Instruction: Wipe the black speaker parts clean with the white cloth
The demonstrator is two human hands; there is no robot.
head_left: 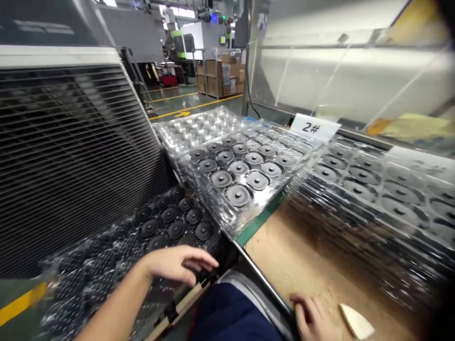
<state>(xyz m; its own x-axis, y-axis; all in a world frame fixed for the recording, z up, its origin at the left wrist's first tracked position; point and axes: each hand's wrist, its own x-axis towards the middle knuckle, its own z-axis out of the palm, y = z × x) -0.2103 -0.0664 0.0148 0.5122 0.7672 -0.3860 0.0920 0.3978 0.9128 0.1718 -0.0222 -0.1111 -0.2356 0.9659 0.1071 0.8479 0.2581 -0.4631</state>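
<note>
My left hand (176,263) reaches out with fingers apart and thumb spread, nothing visible in its grasp. It hovers over the near edge of a lower clear plastic tray holding black round speaker-cone-like parts (177,228). My right hand (314,316) rests at the near edge of a brown board (280,251), fingers loosely bent and a gap between them; no held thing shows. Beside it lies a pale, pointed flat piece (356,323). Ahead, a clear moulded tray (227,220) carries several rows of grey-black cone parts (238,194).
Stacked clear trays with similar parts (359,189) stand on the right, blurred at their near side. A white "2#" sign (314,127) stands behind them. A slatted dark conveyor (71,156) rises on the left. Boxes (216,78) and machines are farther back.
</note>
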